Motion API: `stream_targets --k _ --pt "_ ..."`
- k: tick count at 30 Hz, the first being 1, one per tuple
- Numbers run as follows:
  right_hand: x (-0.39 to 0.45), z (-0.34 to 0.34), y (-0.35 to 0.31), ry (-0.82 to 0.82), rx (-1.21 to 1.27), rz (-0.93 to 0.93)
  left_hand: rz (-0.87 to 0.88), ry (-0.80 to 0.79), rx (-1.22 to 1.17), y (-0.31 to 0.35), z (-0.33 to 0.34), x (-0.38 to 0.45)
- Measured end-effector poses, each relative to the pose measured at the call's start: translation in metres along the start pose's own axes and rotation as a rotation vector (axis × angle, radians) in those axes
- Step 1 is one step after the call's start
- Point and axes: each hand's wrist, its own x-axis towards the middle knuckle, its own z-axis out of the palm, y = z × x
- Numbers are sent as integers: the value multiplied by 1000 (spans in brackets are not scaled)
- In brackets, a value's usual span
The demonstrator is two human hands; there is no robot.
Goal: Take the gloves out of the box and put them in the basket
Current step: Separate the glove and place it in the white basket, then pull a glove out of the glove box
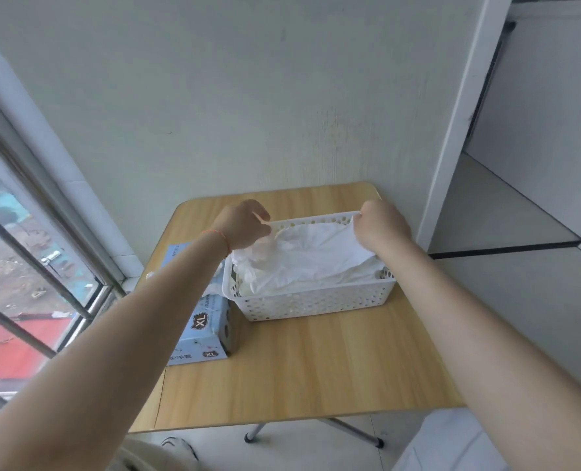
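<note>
Left hand [244,224] hovered over the left end of the white perforated basket [316,302], fingers curled in a pinch on a thin translucent glove [263,249] that hung down onto the pile. Right hand [380,226] closed at the far right rim, thumb and fingers pinching the edge of a white sheet-like glove [319,253] spread across the top. Basket sat far-centre on the wooden desk [299,368], already heaped with white gloves up to its rim. Blue glove box [200,331], marked XL, lay just left of the basket, partly hidden by the left forearm; its opening was hard to make out.

Step judged: placing phase, gloves being laid into the basket. Next move likely calls for releasing both pinches, then reaching left to the box for more.
</note>
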Motion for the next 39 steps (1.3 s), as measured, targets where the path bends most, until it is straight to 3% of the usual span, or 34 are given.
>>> stream_targets --k 2,4,7,11,13,16,18,21,24,28,31,33,37,39 --pt "-1 4 2 26 -27 -22 139 127 85 6 1 -4" --pt "-3 7 2 46 -43 -46 237 47 98 11 0 -9" --pt "-7 9 0 68 -81 -65 235 -208 284 17 5 -17" --pt "-10 9 -2 113 -166 -87 166 -108 321 19 6 -13" --pt "-12 9 0 123 -199 -105 73 -26 154 23 2 -7" --pt "-14 9 1 132 -222 -124 -92 105 -387 37 -1 -4" --pt "-14 10 1 145 -223 -131 -95 187 -596 40 1 -4" --pt "-14 12 0 138 -244 -130 120 202 -236 34 11 -15" --pt "-15 12 -2 123 -278 -134 326 29 84 19 25 -28" --pt "-17 10 -3 85 -380 -131 282 -182 499 4 44 -38" --pt "-19 10 -3 86 -431 -143 218 -311 482 -2 50 -43" --pt "-20 10 -4 134 -432 -163 196 -316 444 2 44 -43" --pt "-25 0 -18 277 -417 -249 263 -35 348 11 15 -38" --pt "-28 -3 -27 240 -336 -331 277 32 307 15 0 -36"
